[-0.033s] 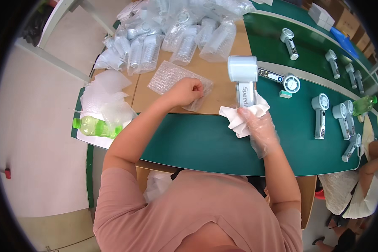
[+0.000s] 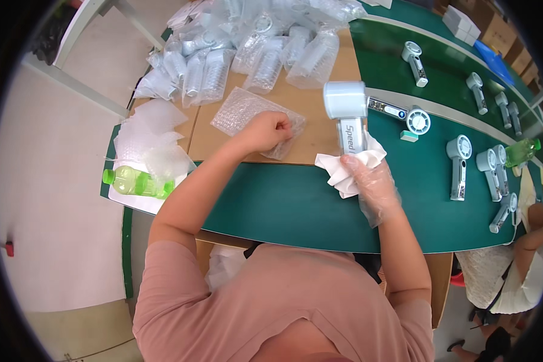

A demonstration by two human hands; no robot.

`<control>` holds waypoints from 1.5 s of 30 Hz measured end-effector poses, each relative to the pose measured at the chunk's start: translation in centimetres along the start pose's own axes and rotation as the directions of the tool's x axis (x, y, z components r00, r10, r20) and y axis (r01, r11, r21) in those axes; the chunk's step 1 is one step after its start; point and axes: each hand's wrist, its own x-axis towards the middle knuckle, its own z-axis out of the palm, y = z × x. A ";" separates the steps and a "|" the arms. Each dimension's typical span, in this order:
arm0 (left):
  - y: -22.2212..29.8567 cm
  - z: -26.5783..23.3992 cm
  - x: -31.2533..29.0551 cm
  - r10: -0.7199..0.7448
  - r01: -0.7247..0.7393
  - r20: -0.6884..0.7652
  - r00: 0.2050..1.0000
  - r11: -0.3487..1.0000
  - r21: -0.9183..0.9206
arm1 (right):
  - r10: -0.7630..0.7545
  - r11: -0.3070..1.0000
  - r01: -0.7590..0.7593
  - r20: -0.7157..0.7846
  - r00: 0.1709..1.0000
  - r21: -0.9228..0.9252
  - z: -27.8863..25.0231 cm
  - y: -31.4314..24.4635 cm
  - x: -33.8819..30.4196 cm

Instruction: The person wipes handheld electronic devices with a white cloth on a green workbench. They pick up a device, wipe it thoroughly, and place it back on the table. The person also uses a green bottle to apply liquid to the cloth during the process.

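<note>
Gloved R hand (image 2: 368, 181) clasps a pale-blue handheld fan (image 2: 345, 101) by its handle (image 2: 349, 134) thru white cloth (image 2: 338, 175), above the worktop (image 2: 259, 202); L hand (image 2: 266, 131), fingers curled, is over bubble wrap (image 2: 238, 111), grip unclear. Fan looks light, stiff, prob. slick; handle's the best hold.

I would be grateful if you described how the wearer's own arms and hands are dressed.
The sleeves are short and dusty pink, leaving the forearms uncovered. The right hand wears a loose, clear plastic glove; no glove shows on the left hand.
</note>
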 end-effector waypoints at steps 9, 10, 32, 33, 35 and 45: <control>-1.0 -1.0 -0.8 -0.140 0.158 0.075 0.987 0.819 -0.552 | 0.311 0.948 -0.313 0.339 0.888 -0.050 1.5 -2.5 1.7; -2.3 -1.8 -0.3 -0.121 0.185 0.145 0.982 0.775 -0.604 | 0.322 0.947 -0.304 0.323 0.890 -0.108 1.5 -1.2 2.7; 6.6 3.6 -4.9 0.527 -0.385 -0.565 0.635 0.850 0.360 | 0.146 0.853 -0.291 0.337 0.930 0.433 2.1 0.0 2.6; 6.1 4.0 -5.3 0.372 -0.333 -0.697 0.612 0.921 0.199 | 0.132 0.847 -0.266 0.302 0.944 0.460 1.9 -0.2 2.6; 5.4 3.9 -3.8 0.305 -0.292 -0.715 0.630 0.945 0.146 | 0.098 0.824 -0.232 0.273 0.957 0.517 1.8 -0.7 2.3; 4.0 5.9 2.4 0.028 -0.138 -0.443 0.896 0.967 -0.216 | -0.038 0.709 -0.238 0.374 0.927 0.663 2.0 0.4 1.9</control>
